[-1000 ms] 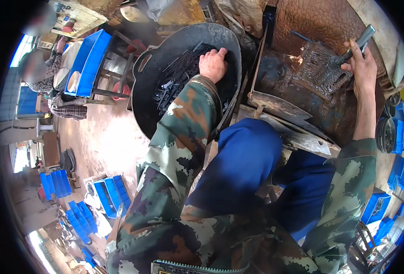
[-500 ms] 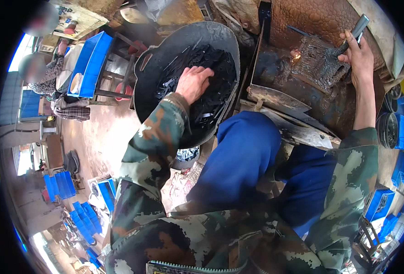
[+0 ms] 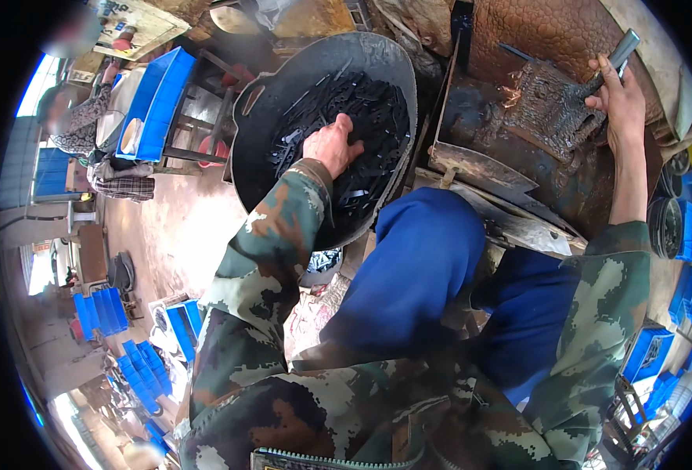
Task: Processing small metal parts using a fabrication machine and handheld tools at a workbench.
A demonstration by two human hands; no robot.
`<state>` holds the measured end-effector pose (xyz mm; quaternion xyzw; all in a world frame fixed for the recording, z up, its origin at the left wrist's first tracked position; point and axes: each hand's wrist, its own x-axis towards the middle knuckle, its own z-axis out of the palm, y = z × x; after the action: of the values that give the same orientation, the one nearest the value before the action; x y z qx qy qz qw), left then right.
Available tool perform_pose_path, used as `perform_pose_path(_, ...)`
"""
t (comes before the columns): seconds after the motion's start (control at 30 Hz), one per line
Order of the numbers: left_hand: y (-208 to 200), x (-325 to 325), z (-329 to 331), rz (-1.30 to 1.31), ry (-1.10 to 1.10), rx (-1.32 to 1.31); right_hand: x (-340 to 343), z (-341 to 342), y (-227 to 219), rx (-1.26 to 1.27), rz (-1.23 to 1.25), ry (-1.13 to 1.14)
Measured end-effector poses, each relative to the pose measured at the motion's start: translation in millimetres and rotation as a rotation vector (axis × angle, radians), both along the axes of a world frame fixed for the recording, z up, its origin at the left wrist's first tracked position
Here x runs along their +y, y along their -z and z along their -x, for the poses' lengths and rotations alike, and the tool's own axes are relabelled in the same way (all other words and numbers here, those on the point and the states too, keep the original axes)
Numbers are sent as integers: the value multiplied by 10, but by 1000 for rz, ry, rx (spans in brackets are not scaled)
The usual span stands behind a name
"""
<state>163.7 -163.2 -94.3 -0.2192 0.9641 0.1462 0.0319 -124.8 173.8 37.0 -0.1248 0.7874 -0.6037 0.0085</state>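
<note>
My left hand point(image 3: 333, 147) reaches down into a big black rubber tub point(image 3: 254, 168). It lies on a heap of thin dark metal strips point(image 3: 372, 117); its fingers curl downward and their tips are partly hidden, so what they grip does not show. At the right, my right hand point(image 3: 621, 102) is closed round a grey cylindrical handle point(image 3: 624, 48), held aslant. Beneath that hand lies a rough, crusted metal block point(image 3: 546, 110) on a dark, greasy metal tray point(image 3: 471, 106). A small orange glow point(image 3: 511, 95) shows at the block's left edge.
My blue-trousered knee point(image 3: 432, 227) stands close to the tub and to the tray's jagged metal front edge point(image 3: 483, 171). A long blue bin point(image 3: 154, 102) rests on a stand to the left. Another person point(image 3: 80, 125) sits beyond it. Blue crates point(image 3: 102, 313) stand at lower left.
My left hand has shifted slightly within the tub, its fingers now turned further down into the strips. My right hand still holds the handle, almost unmoved.
</note>
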Motion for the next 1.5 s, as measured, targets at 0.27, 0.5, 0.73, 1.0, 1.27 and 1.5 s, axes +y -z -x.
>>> perform_pose_path(0.27, 17, -91, 219, 28, -89, -117, -44, 5, -17, -4, 14, -20)
perform_pose_path(0.5, -85, -169, 162, 6, -16, -189, -35, -28, -12, 3, -8, -17)
perform_pose_path(0.73, -127, -303, -298, -22, -30, -230, -103, -16, 4, -13, 36, -42)
perform_pose_path(1.0, -13, -340, -511, -153, 14, -100, -4, -24, -29, -18, -10, 7)
perform_pose_path(1.27, 250, -562, -818, -748, -130, -23, -47, -21, -16, -31, 8, -27)
perform_pose_path(1.5, 178, -422, -991, -1326, -362, 46, -59, -24, -30, -33, 17, -24)
